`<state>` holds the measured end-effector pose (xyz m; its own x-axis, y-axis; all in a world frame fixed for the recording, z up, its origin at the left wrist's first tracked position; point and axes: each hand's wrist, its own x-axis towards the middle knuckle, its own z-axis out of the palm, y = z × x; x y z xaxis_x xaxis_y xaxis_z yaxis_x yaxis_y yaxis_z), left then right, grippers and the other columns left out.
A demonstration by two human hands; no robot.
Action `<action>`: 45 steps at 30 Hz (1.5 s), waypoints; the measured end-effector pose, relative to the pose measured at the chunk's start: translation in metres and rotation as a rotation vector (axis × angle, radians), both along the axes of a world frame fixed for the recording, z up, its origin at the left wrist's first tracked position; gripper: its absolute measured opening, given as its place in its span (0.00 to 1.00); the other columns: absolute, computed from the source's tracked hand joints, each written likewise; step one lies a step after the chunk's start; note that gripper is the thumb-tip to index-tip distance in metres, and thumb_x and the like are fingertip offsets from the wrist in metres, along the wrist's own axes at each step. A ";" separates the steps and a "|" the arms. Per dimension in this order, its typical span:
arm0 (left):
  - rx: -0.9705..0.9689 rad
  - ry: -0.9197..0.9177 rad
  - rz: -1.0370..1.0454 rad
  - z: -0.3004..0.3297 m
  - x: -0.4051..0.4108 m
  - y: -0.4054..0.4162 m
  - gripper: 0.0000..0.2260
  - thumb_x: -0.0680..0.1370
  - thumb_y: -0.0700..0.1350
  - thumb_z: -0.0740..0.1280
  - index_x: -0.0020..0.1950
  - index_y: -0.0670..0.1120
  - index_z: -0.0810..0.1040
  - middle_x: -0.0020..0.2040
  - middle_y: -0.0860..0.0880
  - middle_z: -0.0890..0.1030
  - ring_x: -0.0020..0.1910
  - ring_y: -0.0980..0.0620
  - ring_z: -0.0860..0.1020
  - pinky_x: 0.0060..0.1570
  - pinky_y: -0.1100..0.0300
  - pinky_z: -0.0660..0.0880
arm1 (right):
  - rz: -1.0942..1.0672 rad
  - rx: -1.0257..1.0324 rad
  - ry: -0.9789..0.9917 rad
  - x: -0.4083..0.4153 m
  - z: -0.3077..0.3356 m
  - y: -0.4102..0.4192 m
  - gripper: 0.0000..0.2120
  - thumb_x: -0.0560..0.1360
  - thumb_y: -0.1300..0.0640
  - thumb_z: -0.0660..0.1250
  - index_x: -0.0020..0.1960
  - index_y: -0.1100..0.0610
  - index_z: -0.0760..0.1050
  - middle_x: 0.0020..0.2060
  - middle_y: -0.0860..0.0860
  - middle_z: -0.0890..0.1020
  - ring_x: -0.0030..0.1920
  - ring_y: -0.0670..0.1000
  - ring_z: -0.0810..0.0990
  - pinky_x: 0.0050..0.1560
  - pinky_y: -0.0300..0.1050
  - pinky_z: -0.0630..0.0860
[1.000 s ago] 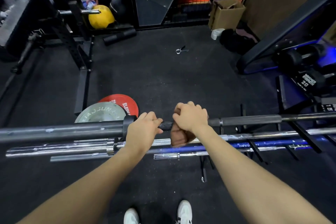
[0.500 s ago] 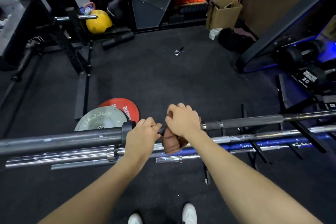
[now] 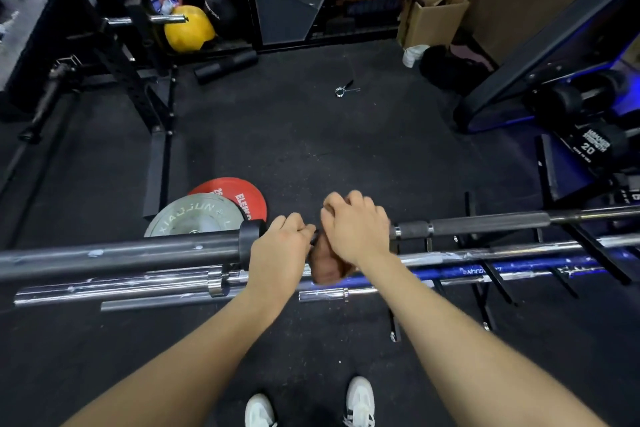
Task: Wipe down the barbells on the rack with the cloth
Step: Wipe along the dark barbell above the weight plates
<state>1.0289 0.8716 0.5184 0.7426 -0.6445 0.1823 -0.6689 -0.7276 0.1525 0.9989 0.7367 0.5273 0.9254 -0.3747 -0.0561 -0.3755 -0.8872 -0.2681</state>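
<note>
**Operator:** Status, head view. What has changed?

**Inspector:** Right hand point(image 3: 356, 227) has travelled left along the top bar point(image 3: 485, 225) since a second ago and now sits close against the left hand point(image 3: 280, 246). Its fingers are curled over the bar with the cloth point(image 3: 327, 263) wrapped under the palm; a brown fold hangs below. Left hand is closed round the same bar just beside the collar point(image 3: 248, 239), steadying it.

**Operator:** Meaning for the task?

**Inspector:** The wiping stroke appears to have reached the inner end of the shaft on this side. The next stroke would likely run back right, or the cloth would shift to the sleeve point(image 3: 117, 253).

**Operator:** Other differences from the earlier frames?

**Inspector:** Left hand holds the same station by the collar. The gap between the hands has closed; bare shaft showed between them earlier, and only a sliver shows now. The camera has shifted slightly.

**Operator:** Remaining bars?

**Inspector:** Chrome bars point(image 3: 114, 288) and a blue bar point(image 3: 467, 270) lie on the rack point(image 3: 491, 291) below the top bar, untouched by either hand. Whether they are already clean cannot be judged; the frame is slightly blurred at the hands.

**Operator:** Surroundings?

**Inspector:** Two plates point(image 3: 207, 215) lie on the floor behind the collar.
</note>
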 end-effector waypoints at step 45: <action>-0.038 -0.147 -0.103 -0.009 0.025 0.040 0.06 0.67 0.42 0.69 0.41 0.45 0.84 0.35 0.50 0.75 0.38 0.49 0.75 0.42 0.60 0.69 | -0.107 -0.031 -0.115 0.015 0.000 0.040 0.13 0.78 0.48 0.61 0.60 0.53 0.70 0.53 0.56 0.70 0.54 0.59 0.69 0.56 0.53 0.63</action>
